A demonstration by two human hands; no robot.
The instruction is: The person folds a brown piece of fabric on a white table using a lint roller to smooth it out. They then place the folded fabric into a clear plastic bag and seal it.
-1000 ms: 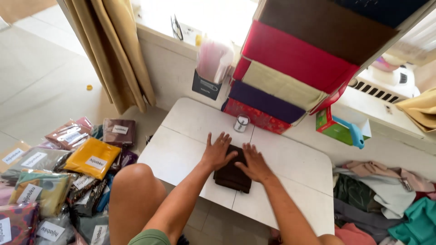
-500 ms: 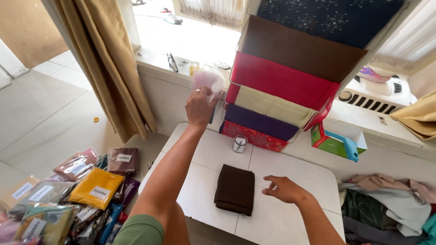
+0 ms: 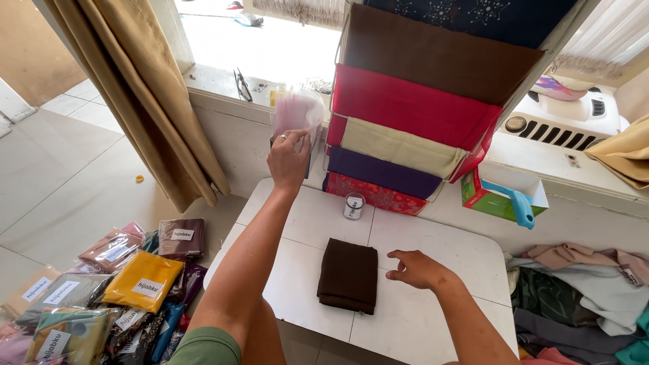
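Note:
A folded dark brown cloth [image 3: 349, 274] lies on the small white table [image 3: 446, 250]. My left hand [image 3: 288, 158] is raised at the far side of the table, its fingers closed on a clear plastic bag [image 3: 297, 110] from a bunch standing by the wall. My right hand [image 3: 416, 268] hovers low over the table just right of the brown cloth, fingers loosely spread, holding nothing.
A stack of folded cloths, brown, red, cream and purple [image 3: 405, 122], leans at the back of the table beside a small jar [image 3: 353, 205]. A green box [image 3: 497, 197] sits right. Bagged cloths [image 3: 142, 282] lie on the floor left, loose clothes [image 3: 581, 290] right, a curtain [image 3: 149, 94] left.
Both hands have left the brown cloth they were pressing. My left hand went up to the plastic bags and now pinches one; my right hand has drawn aside to the right.

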